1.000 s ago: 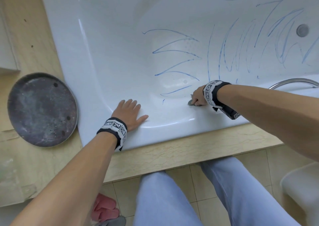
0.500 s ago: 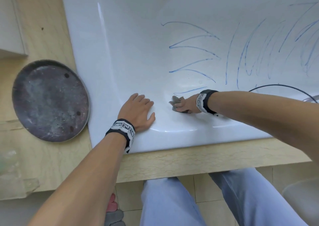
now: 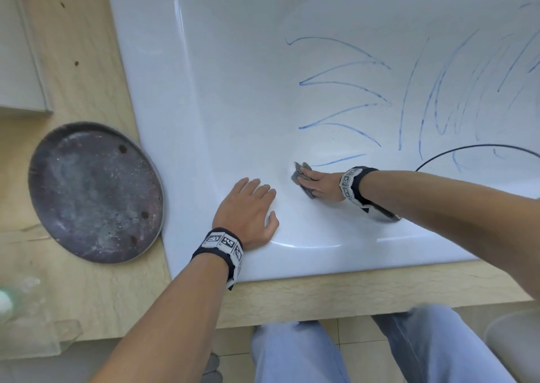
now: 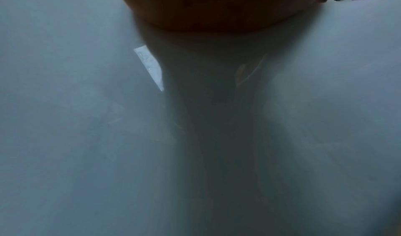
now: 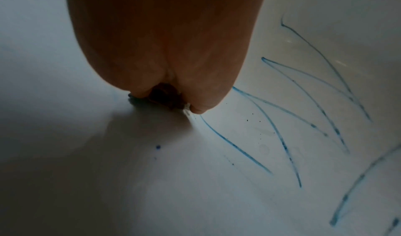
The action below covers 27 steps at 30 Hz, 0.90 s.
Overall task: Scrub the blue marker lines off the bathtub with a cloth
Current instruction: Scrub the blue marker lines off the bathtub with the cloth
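The white bathtub (image 3: 321, 260) carries several blue marker lines (image 3: 344, 84) on its inner wall and floor. My right hand (image 3: 318, 184) holds a bunched grey cloth (image 3: 301, 175) and presses it against the tub wall, just left of the lowest blue stroke (image 3: 339, 159). In the right wrist view the cloth (image 5: 167, 97) shows dark under the palm, with the blue marker lines (image 5: 282, 136) fanning out to its right. My left hand (image 3: 248, 207) lies flat on the tub rim, fingers straight and holding nothing. The left wrist view shows only the heel of that hand (image 4: 217, 8) on the tub surface.
A round dark metal tray (image 3: 93, 192) sits on the beige stone ledge (image 3: 73, 61) left of the tub. A thin black cable (image 3: 467, 147) arcs over the tub at the right. My legs in blue trousers (image 3: 292, 353) stand against the ledge front.
My right hand has slid left along the tub wall with the cloth, closer to my left hand. The left hand has stayed on the rim.
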Each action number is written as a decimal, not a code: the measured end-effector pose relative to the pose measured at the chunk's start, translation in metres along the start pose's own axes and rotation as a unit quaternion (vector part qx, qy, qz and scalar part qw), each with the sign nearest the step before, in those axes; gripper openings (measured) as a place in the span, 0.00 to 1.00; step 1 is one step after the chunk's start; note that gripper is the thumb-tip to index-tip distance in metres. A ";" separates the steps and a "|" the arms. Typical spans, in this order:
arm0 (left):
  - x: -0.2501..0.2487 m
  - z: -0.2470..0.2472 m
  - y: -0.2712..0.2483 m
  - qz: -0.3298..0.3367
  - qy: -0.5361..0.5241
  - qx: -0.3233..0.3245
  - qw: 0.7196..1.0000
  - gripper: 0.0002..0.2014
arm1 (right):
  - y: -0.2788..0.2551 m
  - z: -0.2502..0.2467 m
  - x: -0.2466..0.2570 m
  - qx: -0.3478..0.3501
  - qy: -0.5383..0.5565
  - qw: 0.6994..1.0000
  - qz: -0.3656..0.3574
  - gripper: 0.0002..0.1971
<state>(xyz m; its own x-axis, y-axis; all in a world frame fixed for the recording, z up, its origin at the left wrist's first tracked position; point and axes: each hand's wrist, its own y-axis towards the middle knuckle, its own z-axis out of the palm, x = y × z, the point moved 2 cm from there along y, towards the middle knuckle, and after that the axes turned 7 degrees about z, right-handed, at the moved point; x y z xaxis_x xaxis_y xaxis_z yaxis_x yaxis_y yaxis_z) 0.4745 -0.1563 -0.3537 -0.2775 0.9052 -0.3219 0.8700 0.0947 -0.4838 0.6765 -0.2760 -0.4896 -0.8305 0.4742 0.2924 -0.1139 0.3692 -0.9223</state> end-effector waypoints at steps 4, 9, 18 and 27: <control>0.000 0.000 0.000 0.000 -0.009 0.000 1.000 0.26 | 0.018 -0.010 0.002 0.028 0.039 0.998 0.032 0.29; 0.001 0.001 -0.001 -0.002 -0.016 -0.004 1.000 0.26 | 0.042 -0.017 -0.008 0.051 0.019 0.994 0.099 0.27; -0.001 -0.002 0.000 -0.009 -0.026 0.007 1.000 0.26 | 0.040 0.000 -0.073 0.085 -0.052 0.985 0.144 0.26; 0.000 -0.003 -0.001 -0.008 -0.031 0.013 0.999 0.26 | 0.031 -0.003 -0.121 0.129 0.029 0.957 0.257 0.33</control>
<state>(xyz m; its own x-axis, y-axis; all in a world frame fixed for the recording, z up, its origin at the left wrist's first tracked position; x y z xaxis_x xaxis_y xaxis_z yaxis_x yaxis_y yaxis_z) 0.4749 -0.1552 -0.3514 -0.3173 0.8763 -0.3626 0.8540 0.0978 -0.5110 0.7755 -0.3197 -0.5526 -0.7818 0.5874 -0.2092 0.1635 -0.1306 -0.9779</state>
